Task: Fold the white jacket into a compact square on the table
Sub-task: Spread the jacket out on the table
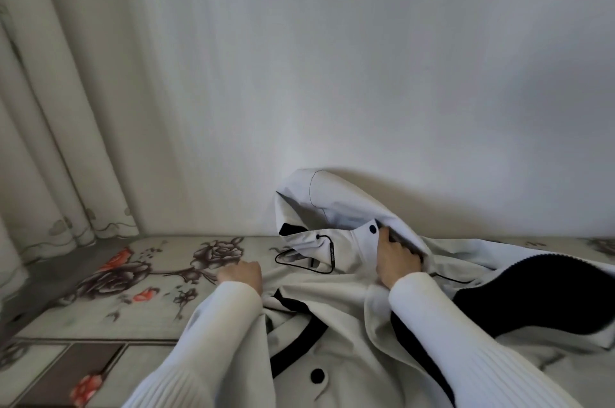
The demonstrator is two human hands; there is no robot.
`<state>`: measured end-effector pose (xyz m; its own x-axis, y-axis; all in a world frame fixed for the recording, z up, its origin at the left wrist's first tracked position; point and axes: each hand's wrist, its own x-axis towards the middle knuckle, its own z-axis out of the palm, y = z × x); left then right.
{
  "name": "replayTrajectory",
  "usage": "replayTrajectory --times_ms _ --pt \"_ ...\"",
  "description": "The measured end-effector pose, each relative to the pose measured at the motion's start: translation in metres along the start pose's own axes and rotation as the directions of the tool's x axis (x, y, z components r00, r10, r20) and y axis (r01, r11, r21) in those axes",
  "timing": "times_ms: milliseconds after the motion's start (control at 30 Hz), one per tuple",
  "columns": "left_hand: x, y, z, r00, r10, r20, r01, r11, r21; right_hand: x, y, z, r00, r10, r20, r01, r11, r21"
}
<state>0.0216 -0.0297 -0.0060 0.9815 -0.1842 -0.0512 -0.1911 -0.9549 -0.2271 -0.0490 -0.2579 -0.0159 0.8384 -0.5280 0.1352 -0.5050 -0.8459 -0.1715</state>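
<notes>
Lying spread and crumpled on the flowered surface point(100, 317): white jacket point(336, 317), hood point(336, 198) leaning on the wall at 12 o'clock. Gripping the hood's edge near a dark snap point(373, 228): right hand point(397, 263). Curling at the jacket's 9 o'clock edge: left hand point(240, 274), grasp not clear. Tiny writing on the black cord point(304, 261), too small for reading.

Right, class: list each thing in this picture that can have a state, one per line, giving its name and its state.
white jacket: unfolded, rumpled, spread on the table
hood: raised, leaning on the wall
drawstring: loose, lying on the jacket
left hand: fingers curled, at the jacket's left edge
right hand: gripping fabric by the hood
curtain: hanging down at left
</notes>
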Motion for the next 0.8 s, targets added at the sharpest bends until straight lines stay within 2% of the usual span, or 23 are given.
replayTrajectory --times_ms 200,367,433,500,567,633,700,800 --pt "0.001 0.002 0.007 1.0 0.009 -0.015 -0.009 1.0 -0.011 -0.005 0.009 0.023 0.987 -0.055 0.149 0.083 0.979 -0.185" --pt "0.0 0.0 0.008 1.0 0.019 -0.012 -0.02 0.999 -0.037 -0.001 0.005 0.0 0.973 -0.05 0.227 0.053 0.999 -0.006" --pt "0.0 0.0 0.008 0.999 0.03 -0.022 -0.031 0.999 -0.037 -0.003 -0.003 -0.01 0.985 -0.101 0.137 0.101 0.995 0.01" --pt "0.0 -0.001 0.007 0.999 0.032 -0.028 -0.033 0.999 -0.038 -0.005 -0.013 -0.017 0.976 -0.208 -0.061 0.203 0.976 -0.083" --pt "0.0 0.0 0.006 0.999 0.022 -0.039 -0.024 0.998 -0.059 -0.008 -0.028 -0.019 0.915 -0.342 -0.213 0.315 0.937 -0.152" --pt "0.0 0.003 0.003 0.996 0.026 -0.084 -0.033 0.996 -0.079 -0.012 -0.045 -0.016 0.851 -0.466 -0.243 0.442 0.885 -0.147" --pt "-0.001 0.01 -0.001 0.99 0.068 -0.127 -0.083 0.99 -0.116 -0.015 -0.058 -0.007 0.829 -0.529 -0.18 0.52 0.848 -0.099" --pt "-0.002 0.02 0.001 0.974 0.221 -0.047 -0.226 0.937 -0.266 -0.019 -0.05 0.018 0.899 -0.437 0.037 0.439 0.895 -0.083"
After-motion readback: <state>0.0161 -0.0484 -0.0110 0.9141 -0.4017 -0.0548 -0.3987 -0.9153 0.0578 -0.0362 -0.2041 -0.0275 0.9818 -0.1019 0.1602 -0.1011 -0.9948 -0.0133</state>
